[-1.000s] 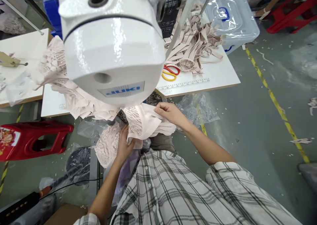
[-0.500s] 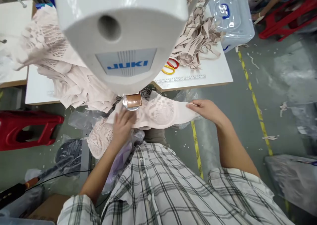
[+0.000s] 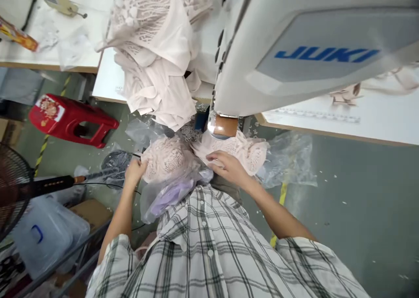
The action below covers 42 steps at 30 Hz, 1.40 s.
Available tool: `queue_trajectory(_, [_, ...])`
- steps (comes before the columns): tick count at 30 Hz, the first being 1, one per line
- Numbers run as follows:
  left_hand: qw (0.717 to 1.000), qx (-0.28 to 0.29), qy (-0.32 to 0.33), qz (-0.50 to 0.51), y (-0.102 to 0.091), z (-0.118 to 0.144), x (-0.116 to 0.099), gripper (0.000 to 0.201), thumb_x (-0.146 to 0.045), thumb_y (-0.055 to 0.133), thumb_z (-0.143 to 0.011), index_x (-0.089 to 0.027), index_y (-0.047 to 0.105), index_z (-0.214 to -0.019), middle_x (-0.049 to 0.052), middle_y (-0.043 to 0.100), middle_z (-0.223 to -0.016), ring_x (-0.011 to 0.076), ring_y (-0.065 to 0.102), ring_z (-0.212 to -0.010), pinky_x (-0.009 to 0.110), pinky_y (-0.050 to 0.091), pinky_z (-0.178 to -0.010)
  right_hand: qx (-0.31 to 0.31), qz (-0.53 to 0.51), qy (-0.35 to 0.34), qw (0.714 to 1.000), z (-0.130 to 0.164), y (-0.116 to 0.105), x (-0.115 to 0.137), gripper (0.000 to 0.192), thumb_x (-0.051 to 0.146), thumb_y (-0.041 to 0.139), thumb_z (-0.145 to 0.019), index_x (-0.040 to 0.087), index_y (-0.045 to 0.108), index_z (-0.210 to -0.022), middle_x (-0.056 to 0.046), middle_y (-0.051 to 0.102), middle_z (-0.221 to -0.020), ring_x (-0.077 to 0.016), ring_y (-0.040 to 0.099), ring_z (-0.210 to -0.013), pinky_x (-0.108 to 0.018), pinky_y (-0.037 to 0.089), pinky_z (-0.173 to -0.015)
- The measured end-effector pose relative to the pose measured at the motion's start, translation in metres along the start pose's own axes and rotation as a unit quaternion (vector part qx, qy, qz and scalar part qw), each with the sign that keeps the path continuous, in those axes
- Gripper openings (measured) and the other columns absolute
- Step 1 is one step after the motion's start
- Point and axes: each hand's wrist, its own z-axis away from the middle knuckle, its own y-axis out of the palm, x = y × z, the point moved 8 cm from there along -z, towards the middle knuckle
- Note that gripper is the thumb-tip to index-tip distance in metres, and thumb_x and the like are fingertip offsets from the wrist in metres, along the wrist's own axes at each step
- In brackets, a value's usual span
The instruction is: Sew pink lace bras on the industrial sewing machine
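My left hand (image 3: 135, 172) is closed at the left edge of a pale pink lace bra (image 3: 165, 158), its fingertips pinching the side. A thin dark piece shows by those fingertips; I cannot make out what it is. Under the head of the white JUKI sewing machine (image 3: 262, 77) lies another pale pink lace bra (image 3: 252, 154), bunched up. My right hand (image 3: 227, 167) rests against this second bra's near left side, fingers stretched out and slightly apart. The machine's needle area is hidden behind its copper-coloured front plate (image 3: 225, 126).
Pale pink lace pieces (image 3: 157, 62) are heaped on the table left of the machine. A ruler (image 3: 321, 114) lies on the right tabletop. Clear plastic (image 3: 291, 158) hangs below it. A red stool (image 3: 72, 121) and a fan (image 3: 13, 188) stand at left.
The view has swung left. My right hand has let go of the bra's outstretched right end and come in beside the machine head. My left hand has moved left to the other lace bra.
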Motion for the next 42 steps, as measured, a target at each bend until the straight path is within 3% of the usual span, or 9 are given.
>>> queue_trajectory(6, [0.998, 0.049, 0.028, 0.0, 0.008, 0.034, -0.014, 0.035, -0.032, 0.049, -0.09, -0.023, 0.036, -0.059, -0.001, 0.042, -0.055, 0.0164, 0.042, -0.059, 0.029, 0.024, -0.06, 0.12, -0.061, -0.028, 0.991, -0.035, 0.056, 0.039, 0.049, 0.057, 0.054, -0.098, 0.02, 0.066, -0.127, -0.013, 0.069, -0.13, -0.0286, 0.065, -0.119, -0.044, 0.051, -0.1])
queue_trajectory(10, [0.987, 0.054, 0.14, 0.048, -0.036, 0.077, -0.077, 0.037, -0.038, 0.047, -0.094, -0.022, 0.034, -0.062, -0.002, 0.043, -0.06, 0.015, 0.044, -0.062, 0.028, 0.028, -0.062, 0.163, -0.051, -0.073, 0.983, -0.062, 0.077, 0.059, 0.097, 0.068, 0.076, -0.076, 0.018, 0.046, -0.153, -0.019, 0.05, -0.154, -0.0379, 0.047, -0.142, -0.051, 0.04, -0.115])
queue_trajectory(13, [0.943, 0.09, 0.284, 0.149, -0.067, 0.102, -0.135, 0.041, -0.04, 0.047, -0.098, -0.021, 0.039, -0.062, -0.003, 0.044, -0.061, 0.0127, 0.043, -0.059, 0.027, 0.032, -0.061, 0.257, -0.08, -0.105, 0.957, -0.058, 0.082, 0.076, 0.073, 0.063, 0.075, -0.079, 0.02, 0.063, -0.137, -0.011, 0.073, -0.123, -0.031, 0.067, -0.114, -0.041, 0.052, -0.101])
queue_trajectory(17, [0.9, 0.081, 0.29, 0.315, -0.079, 0.076, -0.172, 0.026, -0.044, 0.053, -0.096, -0.021, 0.063, -0.09, 0.004, 0.068, -0.091, 0.0182, 0.062, -0.089, 0.029, 0.048, -0.079, 0.192, -0.162, -0.072, 0.965, -0.033, 0.025, 0.1, 0.045, 0.049, 0.074, -0.085, 0.023, 0.071, -0.122, -0.006, 0.075, -0.115, -0.026, 0.068, -0.114, -0.037, 0.052, -0.102])
queue_trajectory(23, [0.755, 0.474, 0.163, 0.423, 0.002, 0.074, -0.224, 0.044, -0.061, 0.069, -0.081, -0.017, 0.063, -0.08, 0.005, 0.066, -0.072, 0.0186, 0.062, -0.066, 0.032, 0.052, -0.064, 0.163, -0.221, -0.032, 0.961, 0.023, -0.065, 0.119, 0.036, 0.038, 0.073, -0.087, 0.025, 0.072, -0.121, -0.005, 0.075, -0.117, -0.0225, 0.069, -0.112, -0.036, 0.054, -0.102])
queue_trajectory(27, [0.787, 0.395, 0.296, 0.369, -0.022, 0.089, -0.267, 0.043, -0.051, 0.061, -0.092, -0.017, 0.054, -0.068, -0.002, 0.051, -0.063, 0.0092, 0.046, -0.057, 0.022, 0.036, -0.055, 0.256, -0.08, 0.023, 0.963, 0.052, -0.086, 0.089, 0.032, 0.05, 0.067, -0.09, 0.022, 0.077, -0.103, -0.005, 0.077, -0.092, -0.0234, 0.072, -0.089, -0.034, 0.058, -0.081])
queue_trajectory(31, [0.786, 0.331, 0.444, 0.277, -0.049, 0.116, -0.311, 0.047, -0.046, 0.049, -0.1, -0.018, 0.04, -0.063, -0.005, 0.035, -0.058, 0.0074, 0.033, -0.053, 0.023, 0.024, -0.05, -0.006, 0.1, 0.101, 0.99, 0.04, -0.133, 0.062, 0.076, 0.064, 0.08, -0.073, 0.024, 0.064, -0.135, -0.014, 0.068, -0.13, -0.0346, 0.065, -0.113, -0.044, 0.053, -0.09])
queue_trajectory(34, [0.78, 0.285, 0.507, 0.232, -0.063, 0.126, -0.33, 0.048, -0.041, 0.046, -0.102, -0.018, 0.04, -0.061, -0.005, 0.034, -0.054, 0.0071, 0.032, -0.05, 0.024, 0.022, -0.049, 0.004, 0.021, 0.014, 1.0, 0.02, -0.115, 0.074, 0.062, 0.066, 0.072, -0.082, 0.025, 0.066, -0.127, -0.01, 0.071, -0.119, -0.0283, 0.065, -0.107, -0.038, 0.05, -0.089])
queue_trajectory(42, [0.887, 0.154, 0.316, 0.301, -0.107, 0.057, -0.313, 0.026, -0.038, 0.072, -0.084, -0.018, 0.063, -0.07, -0.004, 0.051, -0.056, 0.0089, 0.044, -0.05, 0.02, 0.033, -0.046, -0.144, -0.109, 0.091, 0.979, -0.028, -0.126, 0.051, 0.05, 0.062, 0.06, -0.09, 0.019, 0.055, -0.065, 0.001, 0.054, -0.065, -0.0127, 0.049, -0.063, -0.027, 0.034, -0.061])
